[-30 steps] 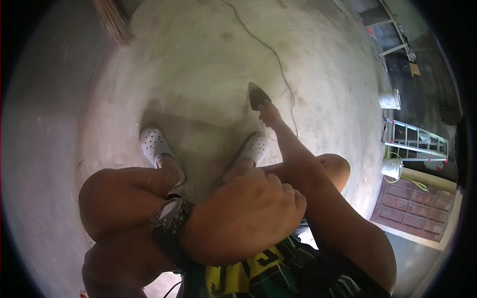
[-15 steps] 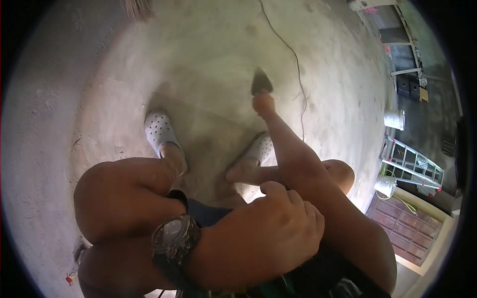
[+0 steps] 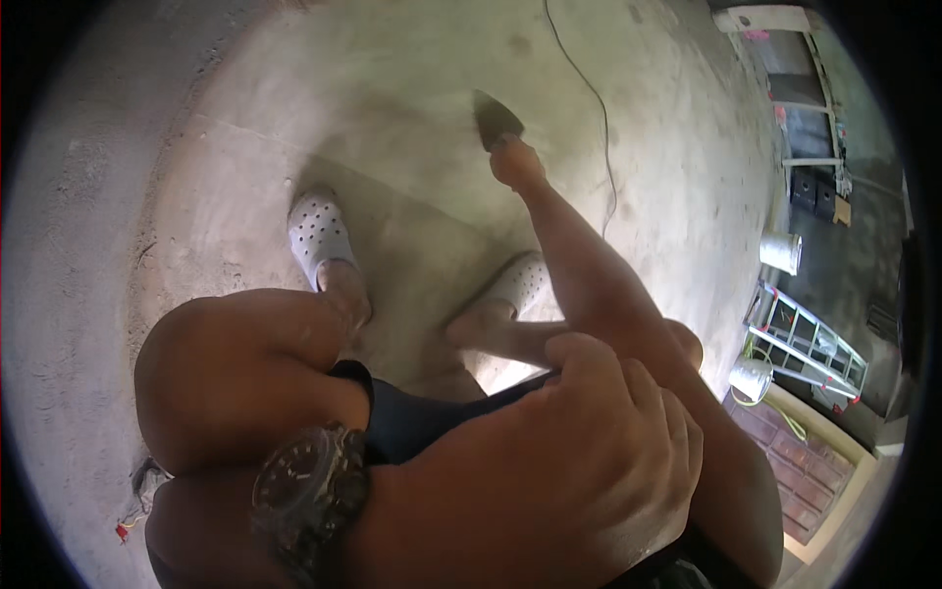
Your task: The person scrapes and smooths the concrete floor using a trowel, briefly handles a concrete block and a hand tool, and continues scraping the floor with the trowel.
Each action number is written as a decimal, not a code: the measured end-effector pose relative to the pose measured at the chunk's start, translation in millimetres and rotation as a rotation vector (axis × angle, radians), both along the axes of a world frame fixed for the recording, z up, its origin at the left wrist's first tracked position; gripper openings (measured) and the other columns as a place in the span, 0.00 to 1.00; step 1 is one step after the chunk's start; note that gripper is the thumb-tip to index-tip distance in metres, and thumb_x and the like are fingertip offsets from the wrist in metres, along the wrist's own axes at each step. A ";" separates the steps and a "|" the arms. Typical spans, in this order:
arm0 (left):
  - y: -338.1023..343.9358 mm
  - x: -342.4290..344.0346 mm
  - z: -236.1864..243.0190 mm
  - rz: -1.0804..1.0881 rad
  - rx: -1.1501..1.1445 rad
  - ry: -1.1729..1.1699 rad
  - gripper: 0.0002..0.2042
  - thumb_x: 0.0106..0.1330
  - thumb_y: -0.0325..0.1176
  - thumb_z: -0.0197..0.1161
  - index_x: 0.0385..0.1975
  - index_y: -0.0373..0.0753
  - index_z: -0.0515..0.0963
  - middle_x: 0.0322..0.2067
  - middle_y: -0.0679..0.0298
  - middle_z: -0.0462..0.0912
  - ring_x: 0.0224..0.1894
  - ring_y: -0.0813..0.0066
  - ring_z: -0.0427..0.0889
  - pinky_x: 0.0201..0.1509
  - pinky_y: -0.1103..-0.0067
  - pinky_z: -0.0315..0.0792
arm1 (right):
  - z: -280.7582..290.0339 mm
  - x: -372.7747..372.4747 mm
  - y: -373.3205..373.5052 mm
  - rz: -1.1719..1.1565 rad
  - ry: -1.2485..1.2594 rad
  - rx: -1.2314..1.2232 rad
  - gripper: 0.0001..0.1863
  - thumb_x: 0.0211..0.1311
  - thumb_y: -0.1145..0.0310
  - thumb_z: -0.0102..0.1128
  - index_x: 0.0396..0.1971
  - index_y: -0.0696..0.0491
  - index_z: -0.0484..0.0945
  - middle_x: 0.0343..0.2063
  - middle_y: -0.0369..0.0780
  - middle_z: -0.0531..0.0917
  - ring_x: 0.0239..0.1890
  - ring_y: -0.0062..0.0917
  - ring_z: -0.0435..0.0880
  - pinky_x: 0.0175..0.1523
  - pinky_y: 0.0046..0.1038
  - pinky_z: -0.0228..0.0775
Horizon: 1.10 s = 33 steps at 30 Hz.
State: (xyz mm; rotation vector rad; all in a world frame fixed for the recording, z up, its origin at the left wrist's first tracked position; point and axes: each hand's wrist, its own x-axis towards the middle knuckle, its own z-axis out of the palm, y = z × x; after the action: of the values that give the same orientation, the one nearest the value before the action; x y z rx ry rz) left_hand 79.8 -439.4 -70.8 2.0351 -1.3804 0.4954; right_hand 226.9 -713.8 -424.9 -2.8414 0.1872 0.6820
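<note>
My right hand (image 3: 517, 163) is closed round the handle of a trowel (image 3: 497, 120), its arm stretched forward. The trowel's dark, pointed blade lies against or just above the pale concrete floor (image 3: 412, 128); I cannot tell which. Its tip points away and slightly left. Across my lap, my left hand (image 3: 613, 442) lies over or against my right arm, fingers curled and palm hidden. I cannot see whether anything is in it. A dark watch (image 3: 306, 486) is on the left wrist.
Two perforated light clogs (image 3: 321, 236) are on my feet behind the trowel. A thin cable (image 3: 601, 108) crosses the floor to its right. Farther right are white buckets (image 3: 781, 252), a metal ladder (image 3: 807, 339), a shelf frame (image 3: 810, 106) and a brown panelled door (image 3: 790, 461).
My right hand has moved the trowel farther forward and a little left, and its tip has swung left. My left hand has shifted right and looks larger. The view has also shifted slightly.
</note>
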 end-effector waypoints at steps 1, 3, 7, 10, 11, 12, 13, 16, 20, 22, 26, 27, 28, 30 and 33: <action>-0.1 0.6 1.3 -0.019 0.016 -0.003 0.09 0.47 0.33 0.70 0.21 0.37 0.77 0.14 0.68 0.71 0.20 0.77 0.71 0.22 0.79 0.63 | -2.1 1.2 3.9 -0.056 0.004 -0.034 0.20 0.73 0.57 0.49 0.55 0.55 0.75 0.50 0.57 0.85 0.56 0.53 0.83 0.60 0.50 0.76; 1.6 -0.6 1.5 0.003 0.032 -0.002 0.09 0.47 0.32 0.70 0.19 0.38 0.76 0.13 0.69 0.69 0.19 0.78 0.69 0.21 0.79 0.60 | -10.1 -10.9 26.5 -0.163 0.035 -0.090 0.20 0.73 0.59 0.46 0.57 0.56 0.73 0.50 0.56 0.85 0.56 0.53 0.84 0.63 0.52 0.74; 12.6 10.5 13.8 -0.037 0.074 0.180 0.09 0.46 0.33 0.70 0.17 0.40 0.75 0.13 0.70 0.69 0.18 0.79 0.68 0.20 0.80 0.58 | 4.3 0.7 37.7 0.079 0.141 -0.047 0.21 0.73 0.58 0.45 0.58 0.54 0.73 0.50 0.57 0.85 0.55 0.52 0.85 0.63 0.48 0.74; 1.8 15.1 15.7 -0.198 -0.037 0.135 0.10 0.46 0.34 0.71 0.16 0.41 0.75 0.13 0.71 0.69 0.18 0.80 0.68 0.20 0.80 0.58 | -27.7 15.0 -52.7 -0.127 0.002 -0.153 0.20 0.72 0.60 0.49 0.57 0.53 0.74 0.52 0.56 0.85 0.58 0.51 0.83 0.62 0.48 0.75; 13.1 11.5 10.8 -0.173 0.011 0.153 0.10 0.46 0.34 0.71 0.16 0.41 0.75 0.13 0.72 0.69 0.18 0.80 0.68 0.21 0.80 0.58 | -34.3 0.1 22.9 -0.178 0.060 -0.061 0.20 0.72 0.60 0.48 0.57 0.54 0.74 0.51 0.56 0.85 0.58 0.52 0.83 0.62 0.49 0.75; 15.4 10.4 13.2 -0.204 0.036 0.167 0.10 0.47 0.35 0.71 0.17 0.42 0.75 0.13 0.72 0.69 0.19 0.80 0.68 0.21 0.80 0.58 | -29.4 -11.2 42.3 -0.062 0.077 -0.094 0.20 0.72 0.60 0.48 0.56 0.56 0.73 0.50 0.57 0.85 0.55 0.54 0.84 0.62 0.52 0.74; 20.3 9.8 10.6 -0.187 0.084 0.192 0.10 0.47 0.35 0.71 0.17 0.42 0.75 0.13 0.73 0.69 0.19 0.80 0.68 0.21 0.79 0.58 | -12.5 -25.1 86.5 0.130 0.164 -0.009 0.19 0.72 0.61 0.47 0.56 0.56 0.73 0.49 0.57 0.85 0.54 0.56 0.83 0.61 0.53 0.74; 18.7 12.7 12.8 -0.099 0.092 0.147 0.10 0.50 0.37 0.71 0.18 0.43 0.76 0.13 0.73 0.69 0.19 0.80 0.69 0.22 0.80 0.59 | 5.5 -16.7 70.9 0.109 0.089 0.047 0.19 0.73 0.60 0.48 0.54 0.56 0.73 0.48 0.57 0.85 0.55 0.55 0.83 0.61 0.53 0.74; 13.8 14.8 8.4 -0.158 0.083 0.034 0.10 0.51 0.37 0.70 0.19 0.44 0.76 0.13 0.74 0.69 0.19 0.80 0.69 0.22 0.80 0.58 | -16.7 -7.4 29.3 -0.130 0.007 -0.059 0.18 0.73 0.60 0.48 0.55 0.54 0.73 0.48 0.56 0.85 0.54 0.53 0.84 0.61 0.51 0.75; 29.7 20.1 10.3 -0.168 0.037 0.273 0.10 0.51 0.37 0.70 0.18 0.43 0.76 0.13 0.73 0.70 0.20 0.80 0.69 0.22 0.79 0.59 | -6.9 -27.0 90.3 0.060 0.129 -0.043 0.20 0.74 0.58 0.46 0.57 0.53 0.72 0.47 0.57 0.85 0.53 0.53 0.85 0.61 0.52 0.74; 17.6 9.5 9.9 -0.093 0.021 0.207 0.11 0.52 0.38 0.70 0.18 0.43 0.75 0.13 0.71 0.71 0.20 0.80 0.69 0.22 0.79 0.59 | 1.3 -25.0 40.4 0.026 0.043 -0.001 0.20 0.75 0.57 0.45 0.58 0.50 0.71 0.45 0.57 0.86 0.52 0.54 0.85 0.59 0.53 0.75; 13.2 9.4 5.7 -0.109 0.055 0.131 0.11 0.52 0.38 0.71 0.18 0.43 0.75 0.13 0.71 0.71 0.19 0.80 0.69 0.22 0.79 0.59 | -1.5 -21.1 27.1 -0.149 -0.014 -0.018 0.19 0.75 0.57 0.45 0.58 0.49 0.71 0.45 0.56 0.86 0.52 0.53 0.85 0.59 0.54 0.75; 10.0 9.6 5.0 -0.125 0.064 0.091 0.11 0.53 0.38 0.71 0.18 0.43 0.75 0.13 0.71 0.71 0.19 0.80 0.69 0.22 0.79 0.59 | -6.3 -18.3 17.5 -0.214 -0.036 -0.070 0.19 0.74 0.58 0.47 0.58 0.48 0.72 0.44 0.55 0.87 0.52 0.52 0.85 0.58 0.53 0.76; 24.5 7.7 4.3 -0.094 0.125 0.146 0.12 0.53 0.39 0.71 0.18 0.42 0.75 0.13 0.71 0.71 0.19 0.80 0.69 0.22 0.79 0.59 | 2.9 -37.9 86.5 -0.033 0.099 0.029 0.19 0.74 0.58 0.46 0.58 0.49 0.72 0.46 0.55 0.86 0.53 0.51 0.85 0.59 0.52 0.75; 31.6 23.7 19.0 -0.162 0.100 0.209 0.12 0.54 0.39 0.71 0.18 0.42 0.76 0.13 0.71 0.72 0.19 0.80 0.70 0.22 0.78 0.60 | 9.3 -39.0 67.1 0.165 0.161 0.091 0.19 0.74 0.58 0.46 0.57 0.50 0.72 0.47 0.56 0.86 0.55 0.50 0.84 0.60 0.50 0.75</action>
State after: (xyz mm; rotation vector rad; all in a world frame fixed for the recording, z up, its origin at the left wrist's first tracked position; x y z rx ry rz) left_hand 103.5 -407.8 -51.8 1.9688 -1.4503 0.1415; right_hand 187.8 -646.7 -415.6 -2.7359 -0.0533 0.9294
